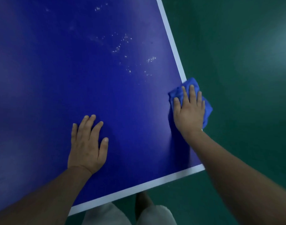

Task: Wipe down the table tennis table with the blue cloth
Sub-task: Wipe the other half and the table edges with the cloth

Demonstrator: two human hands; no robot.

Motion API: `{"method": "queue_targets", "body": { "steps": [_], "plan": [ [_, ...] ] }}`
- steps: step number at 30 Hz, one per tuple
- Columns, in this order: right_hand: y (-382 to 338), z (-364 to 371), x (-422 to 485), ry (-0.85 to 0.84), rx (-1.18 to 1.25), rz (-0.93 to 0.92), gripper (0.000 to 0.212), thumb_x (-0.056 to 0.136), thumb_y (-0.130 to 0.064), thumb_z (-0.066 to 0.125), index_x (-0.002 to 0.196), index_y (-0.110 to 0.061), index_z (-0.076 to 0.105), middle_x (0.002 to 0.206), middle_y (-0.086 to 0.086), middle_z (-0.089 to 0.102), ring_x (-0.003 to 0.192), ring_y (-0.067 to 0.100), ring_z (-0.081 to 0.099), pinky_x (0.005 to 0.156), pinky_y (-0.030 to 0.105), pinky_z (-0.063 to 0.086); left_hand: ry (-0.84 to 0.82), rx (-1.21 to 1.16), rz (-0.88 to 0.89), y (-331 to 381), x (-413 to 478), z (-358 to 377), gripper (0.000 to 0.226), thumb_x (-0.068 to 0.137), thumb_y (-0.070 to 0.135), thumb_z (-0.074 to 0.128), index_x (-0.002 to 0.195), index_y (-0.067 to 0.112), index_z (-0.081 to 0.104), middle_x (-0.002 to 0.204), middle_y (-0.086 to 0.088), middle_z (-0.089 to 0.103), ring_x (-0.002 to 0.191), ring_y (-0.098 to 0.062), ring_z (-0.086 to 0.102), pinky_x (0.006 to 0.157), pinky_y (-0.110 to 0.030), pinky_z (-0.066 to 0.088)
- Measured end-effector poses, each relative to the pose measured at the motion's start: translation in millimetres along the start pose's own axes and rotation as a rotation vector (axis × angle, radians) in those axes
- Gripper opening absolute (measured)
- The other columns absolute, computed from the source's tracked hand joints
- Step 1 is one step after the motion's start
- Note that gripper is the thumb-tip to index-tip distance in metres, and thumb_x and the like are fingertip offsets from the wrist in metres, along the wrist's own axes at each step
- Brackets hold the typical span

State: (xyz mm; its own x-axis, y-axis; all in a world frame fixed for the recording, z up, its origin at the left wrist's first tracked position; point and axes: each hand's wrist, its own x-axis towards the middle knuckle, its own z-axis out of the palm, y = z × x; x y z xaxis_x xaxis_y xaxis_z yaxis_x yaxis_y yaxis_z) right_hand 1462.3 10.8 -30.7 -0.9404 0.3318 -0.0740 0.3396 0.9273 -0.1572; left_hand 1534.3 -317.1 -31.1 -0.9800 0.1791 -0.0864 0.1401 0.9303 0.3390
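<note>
From the head cam I see the blue cloth (191, 81) bunched up at the table's right side edge, near the corner. It's bright blue, a shade lighter than the tabletop, crumpled w/ soft folds. It lies over the white edge line (171, 38), and part of it sticks out past the edge above the green floor (244, 62).

The right hand (190, 111) lies flat on top of the cloth, fingers straight and slightly spread, pressing down, not curled round it. The left hand (87, 143) rests palm-down on the bare table tennis table (49, 78), fingers straight and fanned, holding nothing, well apart from the cloth.

Tabletop is deep blue w/ a soft sheen. Small white specks (121, 46) are scattered farther up, toward the right edge; can't tell if droplets or dust.
</note>
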Motion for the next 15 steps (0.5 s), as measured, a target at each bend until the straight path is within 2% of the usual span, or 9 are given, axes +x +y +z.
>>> {"method": "queue_targets", "body": {
  "steps": [1, 2, 3, 6, 7, 8, 10, 12, 15],
  "plan": [
    [-13.8, 2.1, -5.9, 0.016, 0.009, 0.065, 0.068, 0.098, -0.053, 0.017, 0.156, -0.021, 0.034, 0.165, 0.007, 0.023, 0.151, 0.038, 0.019, 0.122, 0.056, 0.017, 0.000, 0.004, 0.000, 0.2, 0.4, 0.1, 0.059, 0.098, 0.041, 0.032, 0.139, 0.003, 0.051, 0.158, -0.014, 0.033, 0.152, -0.030, 0.020, 0.123, -0.058, 0.009],
    [-32.5, 5.6, -22.3, 0.035, -0.005, 0.035, 0.066, 0.099, -0.051, 0.021, 0.155, -0.019, 0.037, 0.164, 0.009, 0.026, 0.150, 0.040, 0.021, 0.121, 0.057, 0.019, -0.002, 0.008, -0.002, -0.1, 0.6, 0.5, 0.059, 0.097, 0.041, 0.032, 0.139, 0.003, 0.052, 0.158, -0.014, 0.033, 0.152, -0.030, 0.021, 0.123, -0.058, 0.009],
    [-52.3, 11.1, -48.5, 0.036, -0.013, -0.101, 0.062, 0.100, -0.048, 0.026, 0.152, -0.019, 0.041, 0.162, 0.010, 0.031, 0.149, 0.041, 0.024, 0.119, 0.060, 0.023, -0.006, 0.011, -0.006, -0.7, 1.2, 0.9, 0.059, 0.097, 0.040, 0.032, 0.139, 0.004, 0.051, 0.158, -0.014, 0.033, 0.151, -0.030, 0.021, 0.123, -0.057, 0.009],
    [-87.2, 20.0, -140.0, -0.185, -0.076, -0.835, 0.056, 0.100, -0.049, 0.035, 0.152, -0.026, 0.040, 0.163, 0.003, 0.031, 0.151, 0.035, 0.021, 0.119, 0.061, 0.023, -0.001, 0.021, -0.011, -2.5, 1.7, 0.9, 0.058, 0.097, 0.040, 0.032, 0.140, 0.005, 0.051, 0.157, -0.015, 0.034, 0.151, -0.030, 0.022, 0.123, -0.057, 0.010],
    [-79.5, 18.7, -148.7, -0.231, -0.092, -0.987, 0.056, 0.101, -0.051, 0.035, 0.152, -0.029, 0.038, 0.163, 0.001, 0.029, 0.152, 0.033, 0.020, 0.121, 0.059, 0.019, 0.002, 0.015, -0.005, -2.6, 1.4, 0.8, 0.058, 0.097, 0.040, 0.032, 0.139, 0.005, 0.051, 0.157, -0.015, 0.034, 0.151, -0.030, 0.022, 0.123, -0.057, 0.011],
    [-63.9, 16.4, -139.7, -0.219, -0.072, -1.021, 0.055, 0.100, -0.052, 0.036, 0.152, -0.031, 0.038, 0.163, 0.000, 0.030, 0.151, 0.032, 0.022, 0.121, 0.059, 0.019, 0.004, 0.006, 0.001, -2.1, 1.4, 0.8, 0.058, 0.097, 0.039, 0.032, 0.139, 0.005, 0.051, 0.157, -0.014, 0.034, 0.151, -0.030, 0.022, 0.123, -0.057, 0.010],
    [-29.4, 11.7, -93.9, -0.076, -0.043, -0.793, 0.049, 0.099, -0.046, 0.041, 0.145, -0.028, 0.047, 0.157, 0.004, 0.042, 0.143, 0.035, 0.035, 0.112, 0.056, 0.033, 0.000, 0.001, 0.002, -0.6, 2.6, 0.5, 0.058, 0.097, 0.039, 0.032, 0.139, 0.004, 0.052, 0.157, -0.014, 0.033, 0.151, -0.030, 0.021, 0.123, -0.056, 0.009],
    [10.7, 4.0, -32.9, 0.098, -0.042, -0.412, 0.041, 0.098, -0.038, 0.045, 0.133, -0.019, 0.057, 0.143, 0.012, 0.055, 0.124, 0.038, 0.050, 0.093, 0.048, 0.043, -0.014, 0.006, -0.007, -0.4, 2.2, 0.1, 0.059, 0.097, 0.040, 0.032, 0.140, 0.004, 0.051, 0.158, -0.014, 0.033, 0.152, -0.029, 0.020, 0.124, -0.056, 0.007],
    [63.7, -19.7, 34.8, 0.032, 0.108, 0.237, 0.045, 0.100, -0.045, 0.037, 0.115, -0.009, 0.059, 0.120, 0.022, 0.062, 0.104, 0.045, 0.057, 0.085, 0.048, 0.045, -0.019, 0.013, -0.005, -0.4, 2.5, -1.3, 0.059, 0.098, 0.041, 0.031, 0.141, 0.006, 0.051, 0.158, -0.014, 0.033, 0.152, -0.029, 0.020, 0.124, -0.056, 0.008]
  ]
}}
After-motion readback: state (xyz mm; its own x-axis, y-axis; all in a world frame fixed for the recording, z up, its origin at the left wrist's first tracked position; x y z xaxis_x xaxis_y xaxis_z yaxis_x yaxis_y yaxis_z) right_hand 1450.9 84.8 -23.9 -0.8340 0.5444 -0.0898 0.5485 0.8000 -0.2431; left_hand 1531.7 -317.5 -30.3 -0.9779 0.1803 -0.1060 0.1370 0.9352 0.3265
